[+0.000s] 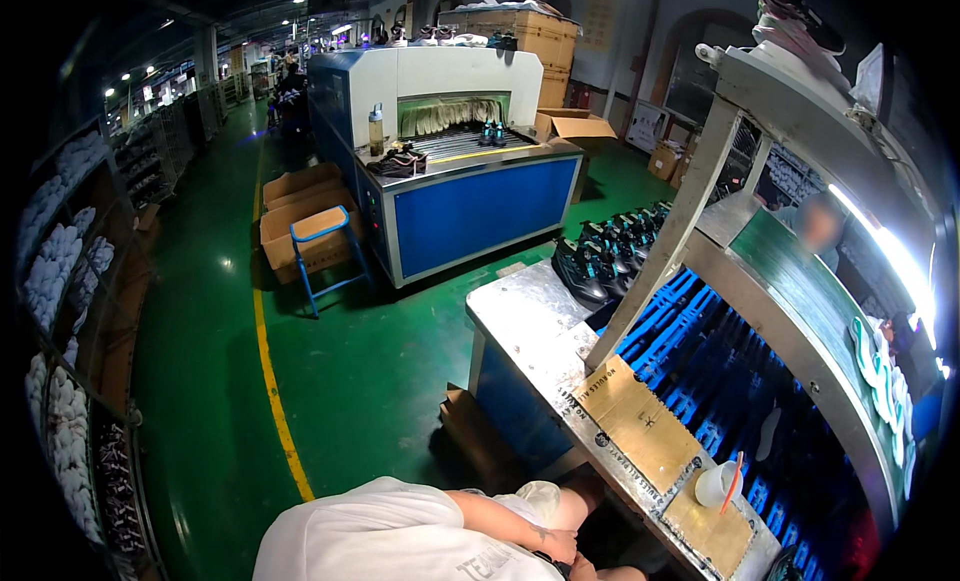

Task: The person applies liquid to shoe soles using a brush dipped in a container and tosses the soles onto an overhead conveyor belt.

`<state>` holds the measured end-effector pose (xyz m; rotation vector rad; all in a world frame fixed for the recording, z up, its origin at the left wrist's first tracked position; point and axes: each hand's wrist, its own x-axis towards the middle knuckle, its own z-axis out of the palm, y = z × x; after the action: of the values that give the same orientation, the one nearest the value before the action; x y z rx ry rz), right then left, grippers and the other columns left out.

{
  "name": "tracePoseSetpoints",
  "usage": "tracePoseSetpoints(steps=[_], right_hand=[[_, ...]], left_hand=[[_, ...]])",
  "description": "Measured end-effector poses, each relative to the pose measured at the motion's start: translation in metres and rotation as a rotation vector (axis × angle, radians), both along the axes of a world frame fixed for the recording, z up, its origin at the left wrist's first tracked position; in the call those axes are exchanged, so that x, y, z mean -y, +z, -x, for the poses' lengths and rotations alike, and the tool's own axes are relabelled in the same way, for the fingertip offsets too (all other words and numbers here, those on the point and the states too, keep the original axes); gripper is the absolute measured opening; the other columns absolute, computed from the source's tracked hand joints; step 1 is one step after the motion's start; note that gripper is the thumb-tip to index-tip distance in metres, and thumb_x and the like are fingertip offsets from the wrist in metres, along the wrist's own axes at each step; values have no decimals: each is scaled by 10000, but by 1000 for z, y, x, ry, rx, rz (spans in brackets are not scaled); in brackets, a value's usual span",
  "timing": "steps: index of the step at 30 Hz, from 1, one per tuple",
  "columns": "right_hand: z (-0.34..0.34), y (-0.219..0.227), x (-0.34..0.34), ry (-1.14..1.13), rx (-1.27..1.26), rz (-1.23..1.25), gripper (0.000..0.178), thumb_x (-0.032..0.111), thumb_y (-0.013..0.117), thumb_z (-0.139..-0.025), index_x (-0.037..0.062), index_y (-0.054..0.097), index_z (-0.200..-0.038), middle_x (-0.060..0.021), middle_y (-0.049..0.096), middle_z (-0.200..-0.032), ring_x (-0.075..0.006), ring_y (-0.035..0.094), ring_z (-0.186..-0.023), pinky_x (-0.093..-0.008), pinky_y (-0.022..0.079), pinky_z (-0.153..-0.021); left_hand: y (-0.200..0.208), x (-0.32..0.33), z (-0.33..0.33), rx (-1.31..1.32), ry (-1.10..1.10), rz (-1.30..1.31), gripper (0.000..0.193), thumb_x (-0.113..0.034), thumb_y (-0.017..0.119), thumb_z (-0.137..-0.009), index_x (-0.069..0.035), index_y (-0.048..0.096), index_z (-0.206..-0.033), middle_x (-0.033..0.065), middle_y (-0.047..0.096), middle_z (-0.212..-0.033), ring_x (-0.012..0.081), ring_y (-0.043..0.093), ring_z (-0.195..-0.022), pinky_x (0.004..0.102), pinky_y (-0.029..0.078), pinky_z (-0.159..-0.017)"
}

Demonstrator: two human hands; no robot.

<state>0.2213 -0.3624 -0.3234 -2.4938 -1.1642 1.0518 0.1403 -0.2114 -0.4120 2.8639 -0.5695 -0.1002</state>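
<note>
At the bottom edge, my left forearm comes out of a white short sleeve (400,516) and reaches across my lap. My left hand (562,547) is closed, its fingers bent down and close to my right hand (588,572). The lower edge cuts off most of my right hand, and its fingers do not show. A small dark thing shows just below my left wrist; I cannot make out what it is. Closest to my hands is the metal workbench (520,306), with flattened cardboard (640,421) and a white cup (716,484) holding an orange stick.
Black shoes (580,271) stand in rows on the bench, beside a conveyor with blue racks (690,311). A person (820,226) is behind it. Across the green floor (400,371) stand a blue oven machine (480,206), a stool (320,223), cartons (300,221) and loaded shelves (60,271).
</note>
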Motion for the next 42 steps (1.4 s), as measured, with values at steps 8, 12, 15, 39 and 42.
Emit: tracePoseSetpoints(steps=[8, 12, 15, 39, 42], right_hand=[[3, 5, 4, -25, 13, -15, 513, 122, 529, -965, 12, 583, -1464, -298, 680, -1322, -426, 643, -1261, -461, 503, -1059], [-5, -18, 9, -25, 22, -65, 481, 225, 566, -977, 5, 628, -1400, -320, 694, -1258, -460, 652, -1224, -487, 508, -1030], [-9, -27, 9, -15, 49, -77, 394, 256, 595, -954, 32, 658, -1273, -292, 717, -1169, -454, 678, -1144, -505, 532, -981], [12, -45, -6, -77, 73, -144, 351, 323, 539, -992, 73, 752, -1117, -238, 763, -1109, -418, 725, -1074, -529, 570, -912], [9, -44, -5, -18, 127, -116, 289, 270, 551, -976, 92, 752, -1084, -223, 769, -1075, -402, 734, -1049, -519, 575, -912]], left_hand=[[15, 1, -4, -131, 24, 55, 121, -234, 723, -840, -205, 738, -956, 7, 763, -929, 262, 709, -996, 452, 436, -972], [21, 0, -2, -129, -14, 46, 148, -242, 701, -861, -191, 760, -988, 26, 777, -946, 275, 718, -987, 460, 444, -985], [24, 2, -1, -134, 5, 47, 156, -254, 684, -870, -185, 785, -967, 48, 787, -952, 285, 731, -978, 473, 455, -988], [443, -18, 25, 642, -196, 819, 522, 41, 643, -872, 126, 522, -1373, 364, 500, -1482, 460, 610, -1296, 491, 544, -1081], [476, -3, 46, 688, -451, 1097, 327, 58, 640, -839, 108, 655, -1162, 399, 566, -1369, 441, 652, -1218, 516, 580, -1004]])
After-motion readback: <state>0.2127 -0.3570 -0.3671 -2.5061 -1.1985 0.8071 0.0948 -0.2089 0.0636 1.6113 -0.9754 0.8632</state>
